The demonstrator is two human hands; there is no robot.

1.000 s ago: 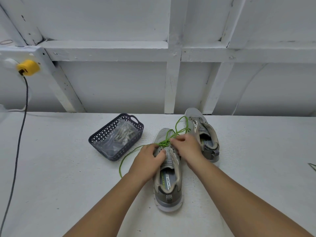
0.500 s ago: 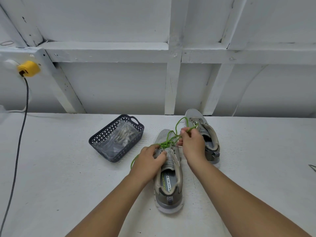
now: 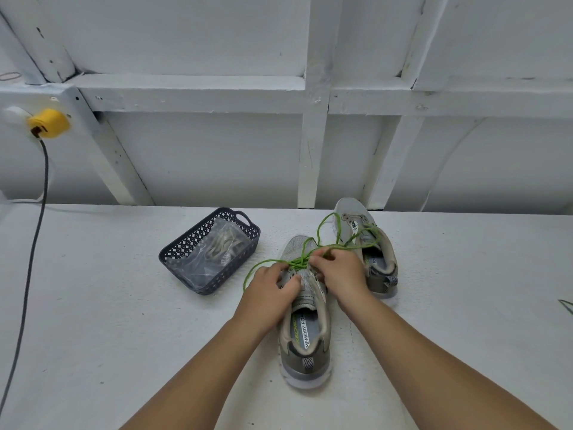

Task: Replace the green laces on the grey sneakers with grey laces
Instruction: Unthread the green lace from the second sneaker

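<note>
Mesh sneaker [image 3: 302,287] (matt) — plastic basket [image 3: 198,243].

A white table [image 3: 93,305] fills the near part of the scene, its surface slightly rough. Behind it stands a white wall [image 3: 201,162] of boards, crossed by a level rail [image 3: 192,93] and several upright and slanted posts [image 3: 313,150]. At the far left a yellow plug [image 3: 49,123] sits in a white socket [image 3: 14,114] on the wall. A dark cord [image 3: 31,259] drops from the plug and runs down along the left side of the table towards the near edge. At the far right edge a thin dark wire [image 3: 566,304] just shows on the table.
</note>
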